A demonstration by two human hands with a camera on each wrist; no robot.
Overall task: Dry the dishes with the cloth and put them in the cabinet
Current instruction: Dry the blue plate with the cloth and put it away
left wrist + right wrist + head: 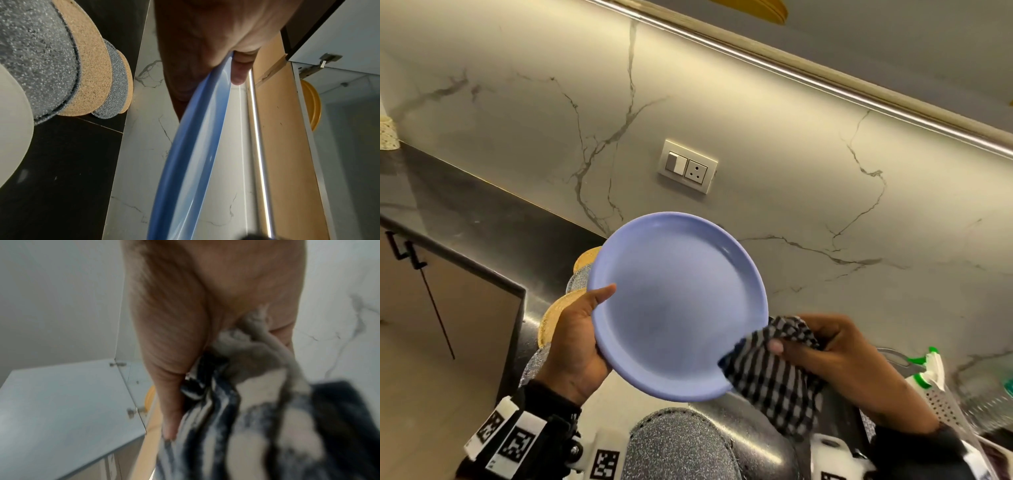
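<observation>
A round blue plate (678, 305) is held up in front of the marble wall, tilted with its face toward me. My left hand (580, 339) grips its left rim, thumb on the face and fingers behind. In the left wrist view the blue plate (197, 146) runs edge-on under my thumb. My right hand (835, 356) holds a bunched black-and-white checked cloth (774, 370) against the plate's lower right rim. The right wrist view shows the cloth (257, 410) blurred in that hand's grip. Yellow plates (312, 104) stand inside the open upper cabinet.
Round speckled grey and cork mats (571, 301) lie overlapped on the black counter (465, 205). A wall socket (688, 166) sits above the plate. A spray bottle (924, 370) and a perforated white rack (941, 404) stand at the right. A cabinet door (61, 402) hangs open overhead.
</observation>
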